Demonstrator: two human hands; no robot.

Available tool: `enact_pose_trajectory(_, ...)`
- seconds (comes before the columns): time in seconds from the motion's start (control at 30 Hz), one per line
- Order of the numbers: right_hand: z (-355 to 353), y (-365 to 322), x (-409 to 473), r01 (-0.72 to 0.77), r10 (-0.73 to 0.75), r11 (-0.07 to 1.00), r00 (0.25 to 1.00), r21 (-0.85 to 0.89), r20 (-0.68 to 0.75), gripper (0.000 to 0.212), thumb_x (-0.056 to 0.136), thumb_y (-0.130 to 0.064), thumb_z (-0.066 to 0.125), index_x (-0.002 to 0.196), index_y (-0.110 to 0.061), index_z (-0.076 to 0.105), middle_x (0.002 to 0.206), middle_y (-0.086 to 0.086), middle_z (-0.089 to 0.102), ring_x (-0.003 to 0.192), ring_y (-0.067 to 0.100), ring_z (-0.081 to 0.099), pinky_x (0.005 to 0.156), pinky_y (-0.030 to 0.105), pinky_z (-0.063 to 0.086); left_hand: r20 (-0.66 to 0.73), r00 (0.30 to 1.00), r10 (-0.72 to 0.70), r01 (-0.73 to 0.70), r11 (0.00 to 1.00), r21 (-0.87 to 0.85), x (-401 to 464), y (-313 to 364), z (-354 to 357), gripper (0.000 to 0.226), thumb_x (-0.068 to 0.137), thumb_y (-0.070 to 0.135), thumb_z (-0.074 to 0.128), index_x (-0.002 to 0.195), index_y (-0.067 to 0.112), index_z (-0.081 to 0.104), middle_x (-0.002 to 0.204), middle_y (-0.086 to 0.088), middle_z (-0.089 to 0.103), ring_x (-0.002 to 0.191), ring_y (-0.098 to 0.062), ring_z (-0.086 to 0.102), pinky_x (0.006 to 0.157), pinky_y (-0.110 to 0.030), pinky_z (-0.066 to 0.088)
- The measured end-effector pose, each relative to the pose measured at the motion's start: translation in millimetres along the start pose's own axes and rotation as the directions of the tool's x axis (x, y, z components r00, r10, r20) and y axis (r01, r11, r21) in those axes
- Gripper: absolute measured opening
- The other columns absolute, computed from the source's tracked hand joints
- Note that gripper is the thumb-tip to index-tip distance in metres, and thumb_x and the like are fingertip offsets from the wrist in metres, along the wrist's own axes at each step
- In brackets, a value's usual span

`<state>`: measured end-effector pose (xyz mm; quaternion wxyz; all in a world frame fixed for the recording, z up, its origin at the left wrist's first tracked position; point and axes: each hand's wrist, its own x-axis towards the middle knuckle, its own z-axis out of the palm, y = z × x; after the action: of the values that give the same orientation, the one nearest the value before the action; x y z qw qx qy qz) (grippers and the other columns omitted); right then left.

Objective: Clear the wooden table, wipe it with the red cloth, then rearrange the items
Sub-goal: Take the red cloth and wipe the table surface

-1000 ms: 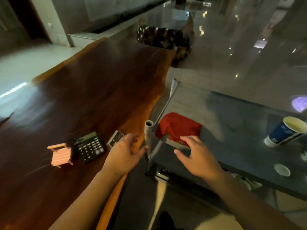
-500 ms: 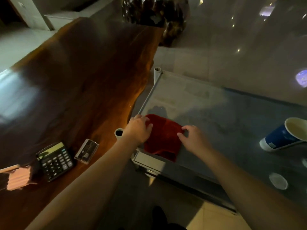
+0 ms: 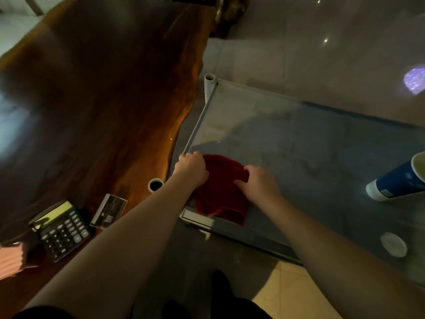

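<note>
The red cloth (image 3: 222, 194) lies on the near left corner of a grey glass-topped side table (image 3: 287, 139). My left hand (image 3: 192, 168) grips the cloth's left edge and my right hand (image 3: 257, 183) pinches its right edge. The cloth's near end hangs over the table's front rim. To the left lies the dark wooden table (image 3: 96, 93). Near its front edge rest a black calculator (image 3: 61, 229), a small clear card holder (image 3: 109, 210) and a pink miniature chair (image 3: 10, 259), the chair partly out of frame.
A blue paper cup (image 3: 400, 180) lies tipped on the grey table's right side, with a small white lid (image 3: 393, 244) in front of it. White tube posts stand at the grey table's corners (image 3: 209, 79). A narrow gap of floor separates the two tables.
Both hands reached forward from in front of the grey table and closed on the red cloth. The view tilted further down and right, shifting the calculator toward the lower left.
</note>
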<state>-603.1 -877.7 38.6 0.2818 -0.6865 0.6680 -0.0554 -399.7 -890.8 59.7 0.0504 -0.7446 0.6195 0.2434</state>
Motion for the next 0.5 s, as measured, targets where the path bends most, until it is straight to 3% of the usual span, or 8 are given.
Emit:
enact_pose_trajectory(0.1, 1.3, -2.2, 3.4, -0.016, 0.016, 1.000, 1.000, -0.004, 0.013, 0.041, 0.091, -0.038, 0.073, 0.122, -0.012, 0.066, 0.115, 0.012, 0.071, 0.107, 0.032, 0.066, 0.076, 0.032, 0.044, 0.023, 0.999, 0.024, -0.027, 0.995, 0.091, 6.0, 0.8, 0.0, 0.041, 0.097, 0.035, 0.062, 0.123, 0.003, 0.063, 0.129, -0.017, 0.060, 0.119, -0.036, 0.054, 0.101, -0.045, 0.050)
enact_pose_trajectory(0.2, 0.7, -2.7, 6.2, -0.046, 0.045, 0.998, 0.998, 0.030, 0.045, 0.032, 0.089, -0.033, 0.074, 0.113, -0.012, 0.070, 0.109, 0.011, 0.072, 0.103, 0.032, 0.068, 0.076, 0.032, 0.046, -0.017, 0.999, 0.034, -0.032, 0.993, 0.114, 3.7, 1.2, -0.4, 0.046, 0.095, 0.040, 0.065, 0.129, 0.008, 0.063, 0.136, -0.015, 0.053, 0.127, -0.036, 0.045, 0.100, -0.047, 0.048)
enact_pose_trajectory(0.3, -1.9, -2.7, 4.4, -0.052, 0.047, 0.995, 0.997, 0.080, 0.064, 0.018, 0.084, -0.035, 0.076, 0.093, -0.021, 0.070, 0.088, 0.002, 0.068, 0.088, 0.027, 0.068, 0.066, 0.030, 0.043, -0.041, 0.998, 0.056, -0.050, 0.989, 0.140, -8.5, 0.8, -5.0, 0.047, 0.098, 0.049, 0.057, 0.129, 0.014, 0.062, 0.134, -0.011, 0.056, 0.126, -0.034, 0.044, 0.100, -0.046, 0.044)
enact_pose_trajectory(0.4, -9.7, -3.1, -0.8, -0.001, -0.006, 0.987, 0.999, 0.163, 0.042, 0.019, 0.081, -0.036, 0.077, 0.074, -0.028, 0.063, 0.072, -0.010, 0.063, 0.068, 0.013, 0.061, 0.054, 0.027, 0.038, -0.002, 0.998, 0.069, -0.069, 0.988, -0.137, -25.5, -3.0, -16.0, 0.039, 0.101, 0.046, 0.051, 0.123, 0.015, 0.059, 0.121, -0.011, 0.063, 0.112, -0.030, 0.057, 0.098, -0.047, 0.049)
enact_pose_trajectory(0.5, -22.8, -5.1, -6.4, 0.040, -0.045, 0.944, 0.999, 0.329, 0.009, 0.017, 0.080, -0.025, 0.078, 0.070, -0.027, 0.065, 0.071, -0.003, 0.068, 0.069, 0.017, 0.065, 0.062, 0.032, 0.050, 0.066, 0.993, 0.100, -0.053, 0.861, -0.506, -44.6, -10.2, -28.4, 0.033, 0.103, 0.039, 0.050, 0.126, 0.016, 0.056, 0.117, -0.009, 0.064, 0.108, -0.027, 0.062, 0.095, -0.043, 0.051)
